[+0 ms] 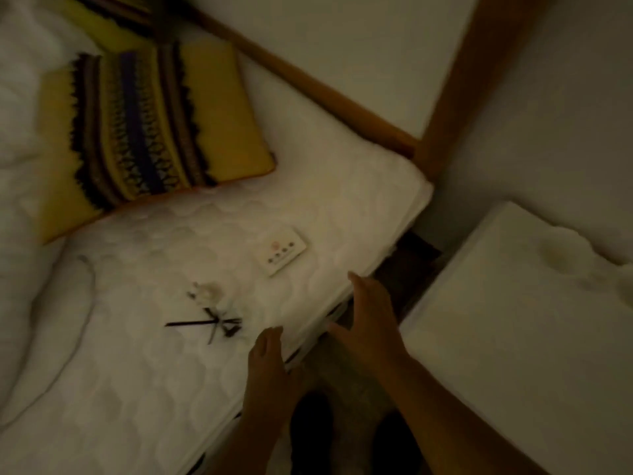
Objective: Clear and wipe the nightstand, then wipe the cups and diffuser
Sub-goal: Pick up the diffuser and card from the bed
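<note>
The clearing step is judged to be in hand, with things from the nightstand (507, 320) already laid on the mattress (171, 371) to its left. A small white remote (281, 251) is seen lying flat on the quilted cover, not far from the mattress edge that faces the nightstand. Farther from the nightstand, a cluster of dark reed sticks (209, 323) is spread on the cover, with a pale, blurred small item (205, 291) just beyond them; whether this belongs to the diffuser cannot be told. A striped yellow pillow (147, 132) is set well away from the nightstand, toward the headboard.

The left hand (269, 365) is held over the mattress edge, fingers loosely curled and nothing gripped. The right hand (371, 320) is held in the gap between mattress and nightstand, fingers spread wide and empty. On the far part of the nightstand top, a pale crumpled thing (575, 265) is made out, possibly a cloth; the blur prevents certainty. No cups are seen.

For the next move, a turn back toward the nightstand would be called for, so that whatever is left there is lifted off or the cloth is taken up for wiping
</note>
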### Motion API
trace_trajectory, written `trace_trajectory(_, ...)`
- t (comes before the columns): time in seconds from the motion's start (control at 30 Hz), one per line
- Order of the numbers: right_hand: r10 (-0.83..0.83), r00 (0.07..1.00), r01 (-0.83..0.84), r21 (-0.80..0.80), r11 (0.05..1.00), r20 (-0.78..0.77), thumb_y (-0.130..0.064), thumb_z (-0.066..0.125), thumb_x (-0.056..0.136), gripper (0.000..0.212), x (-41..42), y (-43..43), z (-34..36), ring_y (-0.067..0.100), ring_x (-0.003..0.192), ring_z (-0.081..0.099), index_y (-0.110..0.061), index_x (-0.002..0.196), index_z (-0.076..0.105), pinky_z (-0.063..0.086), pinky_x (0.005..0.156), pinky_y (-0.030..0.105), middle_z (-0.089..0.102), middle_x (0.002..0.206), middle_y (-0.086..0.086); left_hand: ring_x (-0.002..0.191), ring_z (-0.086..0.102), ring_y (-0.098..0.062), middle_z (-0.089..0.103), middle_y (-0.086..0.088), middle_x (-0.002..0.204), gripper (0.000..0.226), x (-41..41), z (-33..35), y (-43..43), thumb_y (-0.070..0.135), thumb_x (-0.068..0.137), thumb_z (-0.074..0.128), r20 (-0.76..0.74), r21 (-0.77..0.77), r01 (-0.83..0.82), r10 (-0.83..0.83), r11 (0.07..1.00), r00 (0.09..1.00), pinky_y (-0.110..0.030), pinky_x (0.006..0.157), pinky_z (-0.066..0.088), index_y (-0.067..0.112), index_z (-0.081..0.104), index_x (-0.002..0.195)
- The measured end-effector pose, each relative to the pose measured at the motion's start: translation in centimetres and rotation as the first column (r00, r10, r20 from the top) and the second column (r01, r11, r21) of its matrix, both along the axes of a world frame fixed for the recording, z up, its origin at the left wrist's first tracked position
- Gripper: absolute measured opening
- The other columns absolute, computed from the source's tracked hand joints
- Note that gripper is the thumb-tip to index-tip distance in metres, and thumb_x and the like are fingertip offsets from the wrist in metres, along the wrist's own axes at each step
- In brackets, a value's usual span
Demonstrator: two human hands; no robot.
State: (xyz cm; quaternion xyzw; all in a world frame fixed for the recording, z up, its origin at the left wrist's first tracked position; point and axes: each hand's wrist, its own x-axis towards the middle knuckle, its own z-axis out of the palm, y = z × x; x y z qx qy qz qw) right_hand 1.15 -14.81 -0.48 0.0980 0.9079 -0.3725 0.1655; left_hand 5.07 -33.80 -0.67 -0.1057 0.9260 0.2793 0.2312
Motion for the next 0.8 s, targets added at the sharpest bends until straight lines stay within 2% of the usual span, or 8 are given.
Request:
trace_trajectory(0.13, 0.11, 0.994, -0.11, 0.034, 0.993, 0.016, -0.053, 0.071, 0.078, 0.105, -5.0, -3.9, -0.8, 0.027, 0.145, 0.007, -0.03, 0.154, 0.001, 0.021, 0.116, 0.045, 0.001, 0.161, 0.005, 0.139, 0.029, -0.022, 0.026, -0.004, 0.153, 0.083, 1.1, -0.9, -5.2, 0.027, 0.083, 0.071, -0.038, 0.06, -0.186, 0.188, 0.981, 0.981, -0.037, 0.113, 0.033, 0.017, 0.023, 0.15)
trace_trajectory(0.23, 0.146, 0.988, -0.142, 0.082, 0.986, -0.045, -0.046, 0.074, 0.079, 0.105, -9.2, -5.5, -0.9, 0.029, 0.145, 0.012, -0.029, 0.154, 0.002, 0.026, 0.113, 0.046, 0.001, 0.162, 0.004, 0.135, 0.035, -0.021, 0.033, -0.004, 0.149, 0.08, 0.7, -1.6, -7.4, 0.024, 0.081, 0.075, -0.101, 0.091, -0.284, 0.292, 0.955, 0.951, -0.039, 0.111, 0.037, 0.017, 0.029, 0.146)
trace_trajectory(0.33, 0.208, 0.975, -0.197, 0.134, 0.971, -0.073, -0.033, 0.077, 0.08, 0.104, -12.7, -7.0, -1.1, 0.034, 0.143, 0.017, -0.028, 0.155, 0.006, 0.028, 0.112, 0.049, 0.004, 0.162, 0.006, 0.133, 0.04, -0.019, 0.039, -0.002, 0.147, 0.083, -0.5, -2.3, -8.5, 0.026, 0.079, 0.077, -0.129, 0.149, -0.389, 0.408, 0.909, 0.904, -0.036, 0.109, 0.039, 0.022, 0.027, 0.146)
trace_trajectory(0.43, 0.343, 0.939, -0.331, 0.229, 0.915, -0.01, -0.026, 0.077, 0.08, 0.103, -14.8, -8.4, -1.7, 0.034, 0.145, 0.016, -0.029, 0.155, 0.007, 0.029, 0.114, 0.052, 0.01, 0.162, 0.005, 0.131, 0.04, -0.019, 0.042, 0.0, 0.146, 0.086, -2.2, -3.3, -9.4, 0.03, 0.077, 0.078, -0.209, 0.143, -0.318, 0.343, 0.937, 0.916, -0.038, 0.109, 0.038, 0.023, 0.028, 0.146)
trace_trajectory(0.5, 0.41, 0.911, -0.398, 0.314, 0.862, 0.03, -0.029, 0.076, 0.08, 0.098, -15.1, -9.1, -2.0, 0.034, 0.139, 0.024, -0.027, 0.155, 0.012, 0.035, 0.11, 0.049, 0.022, 0.156, 0.008, 0.128, 0.043, -0.022, 0.047, 0.0, 0.141, 0.08, -3.5, -4.1, -9.8, 0.03, 0.075, 0.078, -0.254, 0.112, -0.229, 0.251, 0.967, 0.934, -0.039, 0.107, 0.038, 0.02, 0.037, 0.143)
trace_trajectory(0.63, 0.329, 0.943, -0.31, 0.489, 0.815, 0.05, -0.045, 0.078, 0.073, 0.08, -14.2, -9.1, -1.9, 0.033, 0.115, 0.04, -0.018, 0.137, 0.037, 0.045, 0.087, 0.041, 0.038, 0.132, 0.015, 0.12, 0.043, -0.025, 0.05, 0.001, 0.134, 0.066, -5.2, -4.7, -9.8, 0.028, 0.075, 0.076, -0.265, 0.03, -0.108, 0.112, 0.994, 0.958, -0.034, 0.103, 0.035, 0.02, 0.049, 0.134)
trace_trajectory(0.73, 0.341, 0.938, -0.331, 0.442, 0.834, 0.058, -0.038, 0.069, 0.084, 0.052, -12.3, -8.0, -1.8, 0.028, 0.107, 0.046, -0.015, 0.122, 0.044, 0.043, 0.073, 0.036, 0.051, 0.12, 0.012, 0.109, 0.048, -0.027, 0.057, 0.0, 0.121, 0.054, -6.6, -4.4, -9.9, 0.026, 0.076, 0.074, -0.252, 0.062, -0.123, 0.135, 0.99, 0.958, -0.039, 0.094, 0.043, 0.023, 0.054, 0.126)
trace_trajectory(0.8, 0.328, 0.944, -0.319, 0.351, 0.88, 0.035, -0.033, 0.064, 0.089, 0.037, -10.8, -6.9, -1.4, 0.026, 0.102, 0.052, -0.014, 0.115, 0.046, 0.047, 0.073, 0.037, 0.056, 0.114, 0.01, 0.107, 0.052, -0.029, 0.06, -0.003, 0.115, 0.048, -7.4, -4.0, -9.6, 0.027, 0.073, 0.078, -0.226, 0.058, -0.083, 0.094, 0.995, 0.969, -0.039, 0.093, 0.045, 0.019, 0.06, 0.117)
